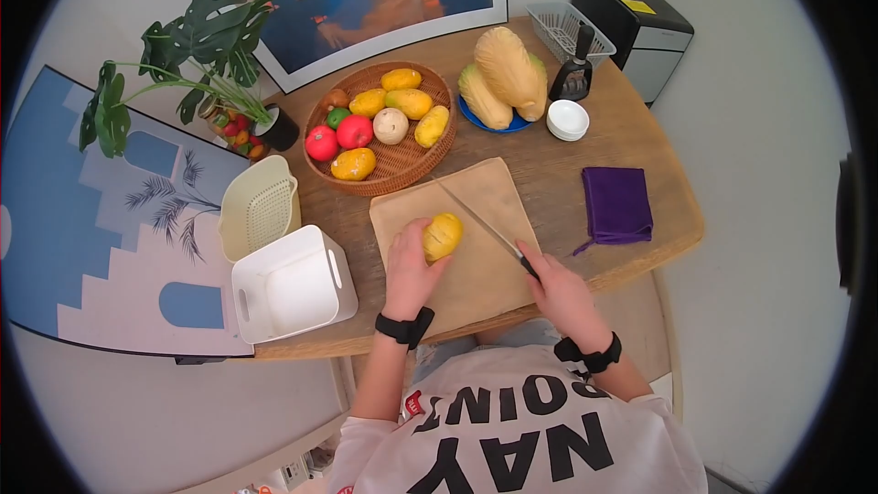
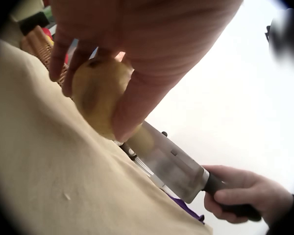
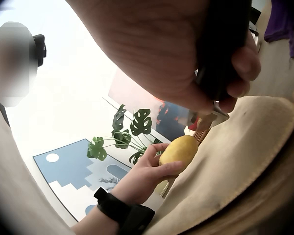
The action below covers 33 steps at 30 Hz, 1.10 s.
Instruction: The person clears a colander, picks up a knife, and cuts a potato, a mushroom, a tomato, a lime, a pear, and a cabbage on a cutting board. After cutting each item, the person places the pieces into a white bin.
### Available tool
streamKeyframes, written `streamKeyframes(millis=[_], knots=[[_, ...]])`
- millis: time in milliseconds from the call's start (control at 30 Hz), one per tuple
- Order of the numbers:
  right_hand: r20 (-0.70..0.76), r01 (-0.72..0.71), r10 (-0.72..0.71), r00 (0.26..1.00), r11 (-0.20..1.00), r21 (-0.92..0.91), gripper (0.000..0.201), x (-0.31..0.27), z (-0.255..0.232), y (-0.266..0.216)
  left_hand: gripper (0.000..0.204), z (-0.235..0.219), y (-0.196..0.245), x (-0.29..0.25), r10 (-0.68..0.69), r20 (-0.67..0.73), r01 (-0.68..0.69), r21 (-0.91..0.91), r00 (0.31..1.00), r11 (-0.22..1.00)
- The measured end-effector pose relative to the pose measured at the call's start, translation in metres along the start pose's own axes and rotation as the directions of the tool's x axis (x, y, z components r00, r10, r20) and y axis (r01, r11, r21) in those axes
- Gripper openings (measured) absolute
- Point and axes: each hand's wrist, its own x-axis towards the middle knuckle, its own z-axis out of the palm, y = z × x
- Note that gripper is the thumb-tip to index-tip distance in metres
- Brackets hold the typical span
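A yellow mango (image 1: 444, 236) is on the tan mat (image 1: 485, 279) at the table's front. My left hand (image 1: 410, 261) grips it from the left, thumb on the near side and fingers round the far side. The left wrist view shows the mango (image 2: 95, 93) between thumb and fingers, with brownish spots on its skin. My right hand (image 1: 560, 291) holds a kitchen knife (image 1: 485, 227) by its black handle, fingers wrapped round it. The broad blade points away to the upper left, past the mango's right side. In the right wrist view the hand and handle hide most of the blade.
Beyond the mat sits a wicker basket (image 1: 398, 163) with several fruits. A white bin (image 1: 297, 288) and a cream colander (image 1: 265, 206) stand at left. A folded purple cloth (image 1: 617, 206) lies at right. Behind it are white bowls (image 1: 568, 119) and a blue plate (image 1: 508, 125) bearing large pale-yellow vegetables.
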Motion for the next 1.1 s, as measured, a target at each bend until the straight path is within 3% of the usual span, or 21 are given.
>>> streamKeyframes(millis=[100,200,300,400,500,800,1000,1100], knots=[[0.086,-0.009,0.01,0.996,1.0,-0.013,0.058,0.006,0.005,-0.007,0.069,0.006,-0.009,-0.001,-0.004,0.128,-0.022,0.198,0.992,0.98],[0.137,0.01,-0.008,0.991,1.0,-0.017,0.059,0.007,0.006,-0.008,0.068,-0.006,0.013,-0.006,0.113,0.066,-0.13,0.382,0.991,0.915],[0.121,0.022,-0.024,0.992,1.0,0.021,0.059,0.007,0.014,-0.001,0.055,-0.016,0.032,-0.003,0.187,0.014,-0.182,0.307,0.982,0.934],[0.142,-0.029,0.022,0.99,0.999,0.044,0.061,0.01,0.014,-0.004,0.033,-0.006,0.031,0.004,0.156,0.019,-0.157,0.135,0.988,0.978],[0.037,0.041,-0.042,0.998,0.998,0.038,0.053,0.015,0.013,-0.009,0.019,0.019,0.014,0.012,0.066,-0.024,-0.065,0.047,0.997,0.997],[0.055,0.076,-0.072,0.996,0.994,-0.076,0.049,0.019,0.013,-0.023,0.015,0.038,0.024,0.014,-0.001,-0.206,0.028,0.13,0.979,0.991],[0.07,0.09,-0.08,0.994,0.985,-0.15,0.05,0.018,0.01,-0.034,0.016,0.044,0.025,0.017,0.006,-0.225,0.043,0.212,0.974,0.976],[-0.008,0.126,-0.128,0.992,0.987,-0.097,0.044,0.017,0.018,-0.027,0.016,0.045,0.023,0.016,0.017,-0.22,0.039,0.245,0.975,0.969]])
